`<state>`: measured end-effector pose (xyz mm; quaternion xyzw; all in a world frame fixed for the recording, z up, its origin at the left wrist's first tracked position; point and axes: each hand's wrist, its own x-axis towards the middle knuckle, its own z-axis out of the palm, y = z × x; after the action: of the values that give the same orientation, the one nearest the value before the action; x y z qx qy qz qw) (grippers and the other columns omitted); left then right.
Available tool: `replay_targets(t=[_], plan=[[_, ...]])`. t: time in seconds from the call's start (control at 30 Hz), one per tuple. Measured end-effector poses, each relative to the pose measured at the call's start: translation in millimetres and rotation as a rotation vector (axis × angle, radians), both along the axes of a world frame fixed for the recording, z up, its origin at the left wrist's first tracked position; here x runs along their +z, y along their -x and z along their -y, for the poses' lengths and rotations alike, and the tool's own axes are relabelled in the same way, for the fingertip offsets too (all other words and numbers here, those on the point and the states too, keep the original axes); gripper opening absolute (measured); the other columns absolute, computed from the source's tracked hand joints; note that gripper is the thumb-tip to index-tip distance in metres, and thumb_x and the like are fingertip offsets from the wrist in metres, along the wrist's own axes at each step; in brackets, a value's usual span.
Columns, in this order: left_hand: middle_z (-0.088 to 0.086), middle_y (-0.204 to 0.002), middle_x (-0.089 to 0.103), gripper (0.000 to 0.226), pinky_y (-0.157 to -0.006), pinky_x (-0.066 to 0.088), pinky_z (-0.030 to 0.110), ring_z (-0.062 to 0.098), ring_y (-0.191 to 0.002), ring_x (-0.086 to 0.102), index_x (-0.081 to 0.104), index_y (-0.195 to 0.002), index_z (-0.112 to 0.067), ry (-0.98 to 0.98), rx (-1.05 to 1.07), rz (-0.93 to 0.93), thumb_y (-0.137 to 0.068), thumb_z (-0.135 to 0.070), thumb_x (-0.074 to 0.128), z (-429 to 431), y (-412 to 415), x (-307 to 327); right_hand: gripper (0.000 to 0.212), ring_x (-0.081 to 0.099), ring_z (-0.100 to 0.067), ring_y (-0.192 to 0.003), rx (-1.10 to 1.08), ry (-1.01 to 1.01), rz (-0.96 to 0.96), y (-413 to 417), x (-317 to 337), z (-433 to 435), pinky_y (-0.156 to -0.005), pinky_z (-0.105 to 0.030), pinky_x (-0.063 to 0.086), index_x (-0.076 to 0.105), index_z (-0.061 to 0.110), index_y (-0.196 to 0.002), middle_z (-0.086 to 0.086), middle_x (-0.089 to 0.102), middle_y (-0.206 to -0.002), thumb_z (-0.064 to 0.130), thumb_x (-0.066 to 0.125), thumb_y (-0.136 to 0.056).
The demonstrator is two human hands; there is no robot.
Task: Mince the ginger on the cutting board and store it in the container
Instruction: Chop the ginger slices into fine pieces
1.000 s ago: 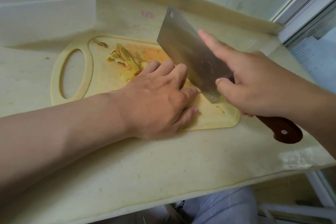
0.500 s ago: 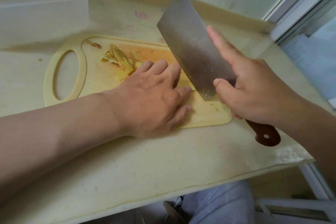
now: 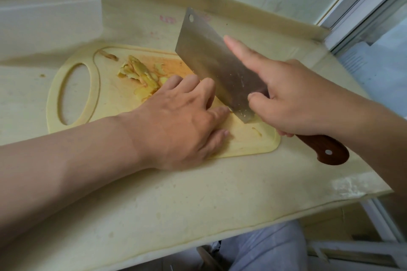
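Observation:
A pale yellow cutting board (image 3: 248, 145) with an oval handle hole lies on the counter. Ginger slices and peel (image 3: 141, 72) are piled at its middle left. My left hand (image 3: 182, 116) lies palm down on the board, fingers curled over a ginger piece that is almost wholly hidden, knuckles against the blade. My right hand (image 3: 293, 99) grips the cleaver (image 3: 211, 57) by its brown wooden handle, index finger stretched along the blade's side. The blade's heel touches the board beside my left fingertips. A translucent plastic container (image 3: 44, 11) stands at the far left.
A small ginger scrap (image 3: 256, 131) lies near the board's right corner. The counter's front edge runs close below the board, and my lap shows beneath it. A raised backsplash lines the far edge, with a window frame to the right.
The cleaver, lifted half a second ago, has come back down onto the board beside my left fingers. My left hand has stayed in place.

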<state>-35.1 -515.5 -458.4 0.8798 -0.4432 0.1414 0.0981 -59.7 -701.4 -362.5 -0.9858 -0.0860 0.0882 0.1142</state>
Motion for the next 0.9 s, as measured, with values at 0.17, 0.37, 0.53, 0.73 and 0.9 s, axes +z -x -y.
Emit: replay_targets(t=[0.17,0.37,0.53,0.73,0.9], plan=[[0.010,-0.099,0.049,0.065,-0.080,0.042,0.045,0.029,-0.085,0.044,0.063,-0.127,-0.019,0.002,-0.011,0.016,-0.096,-0.056,0.020,-0.5,-0.5,-0.6,0.093,0.062,-0.017,-0.038,-0.016,-0.033,0.018,-18.1,-0.2,-12.1,-0.048,-0.041,0.061,0.006,0.053,-0.162,0.002,0.061,-0.055,0.006,0.047,-0.092],[0.009,-0.098,0.050,0.063,-0.080,0.043,0.046,0.030,-0.085,0.046,0.067,-0.121,-0.019,-0.001,-0.010,0.030,-0.097,-0.055,0.022,-2.0,0.3,-1.0,0.091,0.061,-0.018,-0.050,-0.038,-0.123,0.229,-12.6,-15.7,-10.7,-0.058,-0.041,0.056,0.009,0.044,-0.164,-0.006,0.062,-0.057,0.007,0.048,-0.092],[0.008,-0.096,0.052,0.051,-0.078,0.041,0.045,0.030,-0.081,0.048,0.071,-0.100,-0.017,0.040,-0.026,0.053,-0.096,-0.045,0.029,-3.1,0.6,0.2,0.093,0.062,-0.024,-0.043,-0.224,-0.408,0.170,-2.1,-11.3,2.6,-0.042,-0.033,0.054,0.013,0.065,-0.155,-0.011,0.068,-0.065,0.005,0.047,-0.094],[0.010,-0.080,0.052,0.025,-0.069,0.044,0.046,0.031,-0.067,0.048,0.059,-0.073,-0.012,0.167,-0.050,0.134,-0.091,-0.027,0.050,-3.7,-0.9,-1.8,0.093,0.058,-0.022,-0.041,-0.253,-0.442,-0.037,14.1,-16.2,7.4,-0.041,-0.033,0.051,0.016,0.069,-0.151,-0.007,0.066,-0.060,0.002,0.048,-0.096],[0.010,-0.078,0.052,0.022,-0.066,0.043,0.045,0.031,-0.065,0.047,0.057,-0.074,-0.011,0.184,-0.041,0.130,-0.088,-0.026,0.051,-4.1,-0.9,-3.4,0.093,0.055,-0.022,-0.041,-0.288,-0.410,-0.115,-3.2,-14.7,18.6,-0.042,-0.034,0.052,0.016,0.062,-0.156,-0.011,0.064,-0.061,-0.001,0.048,-0.095]])
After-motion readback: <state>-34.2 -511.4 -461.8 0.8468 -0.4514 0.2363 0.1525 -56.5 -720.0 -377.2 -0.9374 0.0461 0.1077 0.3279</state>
